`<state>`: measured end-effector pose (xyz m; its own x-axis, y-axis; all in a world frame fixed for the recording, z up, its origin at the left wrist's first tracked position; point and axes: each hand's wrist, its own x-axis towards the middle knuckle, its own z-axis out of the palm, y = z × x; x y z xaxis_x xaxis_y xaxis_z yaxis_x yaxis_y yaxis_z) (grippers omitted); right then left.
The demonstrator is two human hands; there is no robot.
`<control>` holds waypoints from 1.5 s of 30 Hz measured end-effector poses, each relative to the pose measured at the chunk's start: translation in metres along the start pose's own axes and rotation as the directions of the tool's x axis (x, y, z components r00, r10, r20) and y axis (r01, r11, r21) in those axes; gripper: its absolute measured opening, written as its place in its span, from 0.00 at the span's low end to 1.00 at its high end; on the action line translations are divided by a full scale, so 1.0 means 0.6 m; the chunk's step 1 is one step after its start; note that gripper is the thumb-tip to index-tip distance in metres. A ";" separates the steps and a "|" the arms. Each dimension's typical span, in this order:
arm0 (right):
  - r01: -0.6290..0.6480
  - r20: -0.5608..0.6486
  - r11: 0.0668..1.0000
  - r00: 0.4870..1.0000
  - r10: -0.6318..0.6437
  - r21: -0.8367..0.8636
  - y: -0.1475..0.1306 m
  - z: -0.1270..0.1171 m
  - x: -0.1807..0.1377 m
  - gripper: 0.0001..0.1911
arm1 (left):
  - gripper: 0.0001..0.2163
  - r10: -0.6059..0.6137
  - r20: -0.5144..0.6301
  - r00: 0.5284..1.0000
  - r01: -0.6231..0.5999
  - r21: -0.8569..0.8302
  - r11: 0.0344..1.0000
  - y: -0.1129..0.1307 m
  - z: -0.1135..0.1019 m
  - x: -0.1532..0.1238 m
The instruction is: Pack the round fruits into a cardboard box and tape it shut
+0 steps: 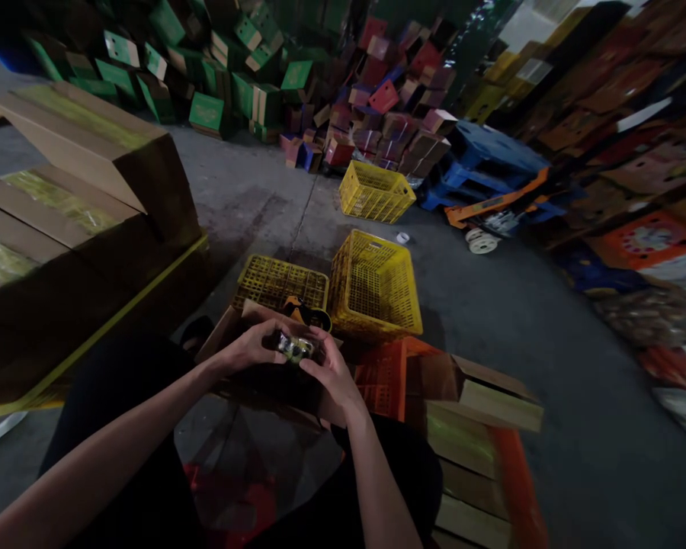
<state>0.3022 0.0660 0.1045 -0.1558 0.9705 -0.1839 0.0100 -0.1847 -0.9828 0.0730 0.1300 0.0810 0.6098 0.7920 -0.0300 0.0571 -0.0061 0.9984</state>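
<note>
Between my two hands is a small shiny packet (297,348), apparently clear plastic, with dark and yellow-green contents that I cannot make out. My left hand (254,345) grips its left end with the fingers closed. At the other end, my right hand (332,370) pinches it between thumb and fingers. Directly below is a cardboard box (222,335) with raised flaps, its inside dark. Just beyond my fingers, an orange and black tape dispenser (304,311) rests at the edge of an upturned yellow crate (280,280).
Two yellow crates (377,286) stand open ahead on the floor. An orange crate (383,377) and cardboard cartons (463,442) are at my right, with large cartons (74,206) at my left. Behind are heaped green boxes (206,113), blue pallets (480,160) and an orange pallet jack (497,202).
</note>
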 end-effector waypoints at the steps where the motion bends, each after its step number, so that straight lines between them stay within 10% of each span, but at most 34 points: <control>1: -0.018 -0.007 1.000 1.000 0.018 0.018 0.002 0.000 0.000 0.36 | 0.21 0.009 0.005 1.000 -0.009 0.004 1.000 0.000 0.001 0.000; 24: 0.036 -0.018 0.995 0.999 -0.037 -0.089 0.004 -0.005 0.004 0.30 | 0.16 -0.049 -0.125 0.991 0.030 -0.148 0.988 -0.011 0.011 0.002; 34: 0.019 -0.099 0.987 0.994 -0.035 -0.161 0.007 -0.009 0.000 0.23 | 0.27 -0.062 0.009 0.998 0.062 -0.239 0.969 0.001 0.009 -0.002; 45: 0.047 -0.013 0.991 0.999 -0.049 -0.123 0.004 0.003 0.007 0.20 | 0.27 -0.324 0.041 0.945 0.312 -0.407 0.858 -0.008 0.020 -0.010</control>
<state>0.2995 0.0696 0.1013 -0.1432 0.9803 -0.1361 0.1243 -0.1186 -0.9851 0.0785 0.1179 0.0756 0.5903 0.7254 -0.3541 -0.0826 0.4907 0.8674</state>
